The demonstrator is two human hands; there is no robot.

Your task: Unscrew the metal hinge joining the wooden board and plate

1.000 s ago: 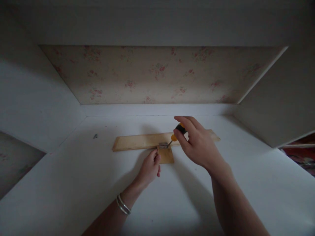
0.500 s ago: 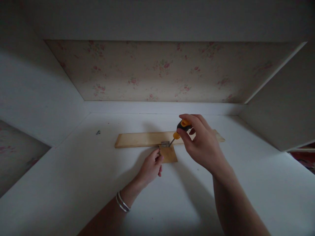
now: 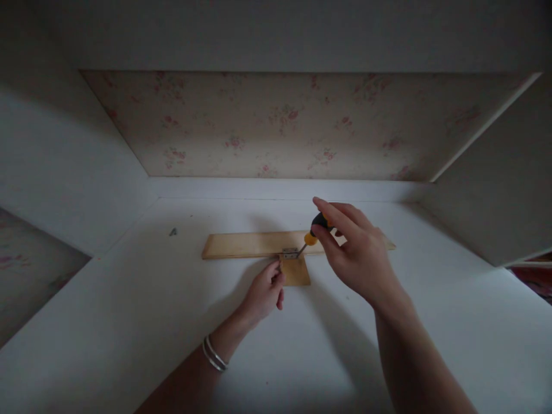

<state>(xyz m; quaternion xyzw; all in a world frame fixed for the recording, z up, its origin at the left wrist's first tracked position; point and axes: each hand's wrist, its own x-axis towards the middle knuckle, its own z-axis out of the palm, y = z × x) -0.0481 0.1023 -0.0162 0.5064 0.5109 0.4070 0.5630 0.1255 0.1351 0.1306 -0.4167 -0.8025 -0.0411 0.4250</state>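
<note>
A small square wooden piece (image 3: 296, 272) lies against the near edge of a long wooden board (image 3: 241, 244). Across their joint sits a metal hinge (image 3: 290, 252). My left hand (image 3: 264, 290) grips the small piece by its left edge, thumb and fingers closed on it. In my right hand (image 3: 356, 247) is a screwdriver (image 3: 310, 238) with a yellow and black handle, tilted up to the right. Its tip touches the right end of the hinge; whether a screw is under it I cannot make out. The hand and handle hide part of the board.
Everything lies on a white surface (image 3: 129, 322). Off to the left is a little pile of small metal bits (image 3: 173, 232), probably screws. White panels stand on both sides, and a floral-patterned panel (image 3: 284, 126) is at the back.
The fingers of my right hand have shifted around the screwdriver handle, the index finger now straighter. The tip stays at the hinge. My left hand and the wood hold still.
</note>
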